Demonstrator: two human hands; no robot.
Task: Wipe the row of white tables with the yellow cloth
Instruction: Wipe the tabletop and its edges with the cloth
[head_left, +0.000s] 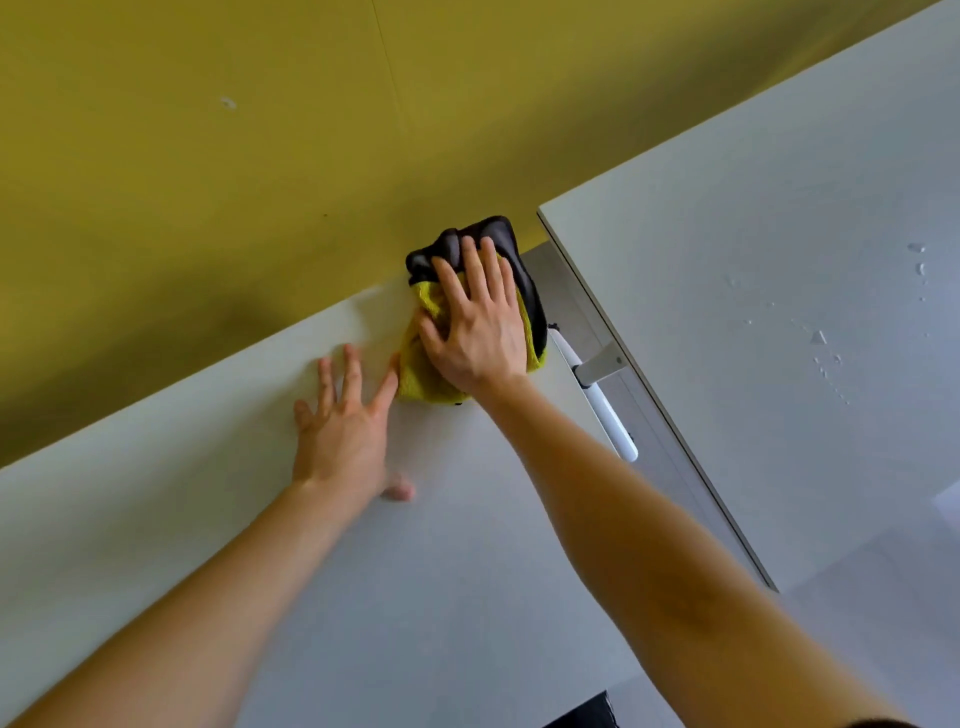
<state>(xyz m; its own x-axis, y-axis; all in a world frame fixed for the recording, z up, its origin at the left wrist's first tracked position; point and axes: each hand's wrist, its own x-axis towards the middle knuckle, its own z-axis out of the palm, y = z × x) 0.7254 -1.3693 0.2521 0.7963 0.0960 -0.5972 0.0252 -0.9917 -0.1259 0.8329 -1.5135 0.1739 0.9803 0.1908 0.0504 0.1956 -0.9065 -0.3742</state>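
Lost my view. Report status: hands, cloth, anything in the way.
Right hand flat, pressing yellow cloth at far corner of near table. Left hand flat beside cloth. Ahead: water drops on next table.

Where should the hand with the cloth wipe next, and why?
Probably slide the yellow cloth rightward onto the neighbouring table. The right hand presses it flat at the far corner of the near table, beside the gap, and water droplets sit on the neighbouring table, seemingly unwiped.
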